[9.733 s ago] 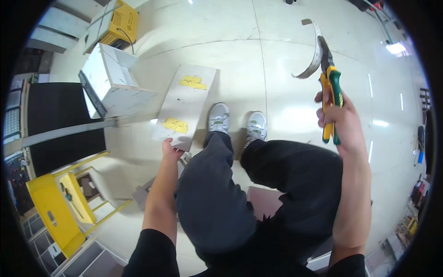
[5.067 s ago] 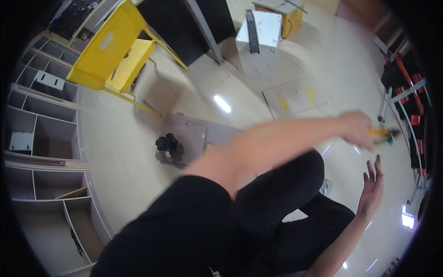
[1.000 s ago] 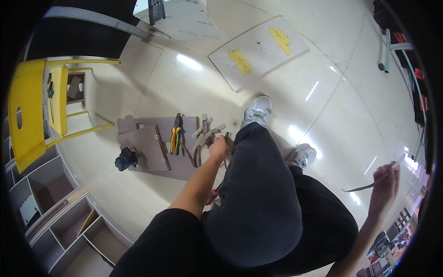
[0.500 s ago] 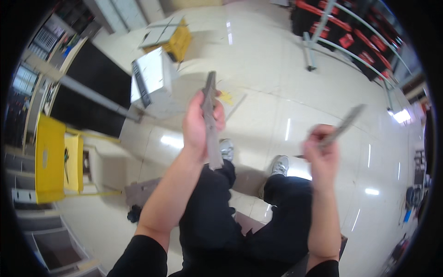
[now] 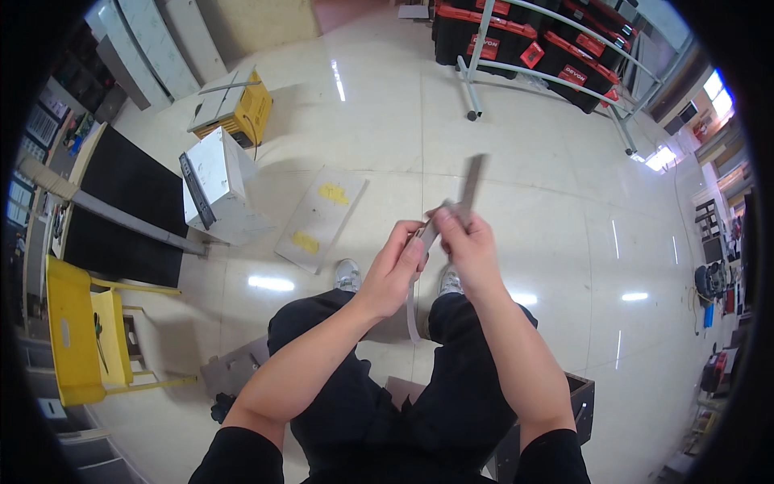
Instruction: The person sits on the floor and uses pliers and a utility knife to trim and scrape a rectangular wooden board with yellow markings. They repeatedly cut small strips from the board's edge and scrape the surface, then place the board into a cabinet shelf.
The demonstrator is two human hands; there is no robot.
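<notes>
My left hand (image 5: 390, 276) is wrapped round a thin grey-brown strip (image 5: 413, 310), whose lower end hangs down between my knees. Close against it, my right hand (image 5: 470, 248) grips a second flat grey-brown strip (image 5: 472, 184) that points up and away from me, blurred by motion. The two hands nearly meet over my lap, and the strips cross or touch between them; my fingers hide exactly how. What the strips are made of I cannot tell.
Ahead on the tiled floor lies a grey panel (image 5: 326, 222) with yellow patches. To the left stand a white box (image 5: 216, 165), a yellow-sided machine (image 5: 256, 109) and a yellow chair (image 5: 71, 323). A metal rack (image 5: 476, 68) with black-and-red cases (image 5: 496, 44) is at the far right.
My hands were wide apart, each with a strip; the right has come in to the left, bringing the strips together. The view has shifted, so the floor panel now shows fully.
</notes>
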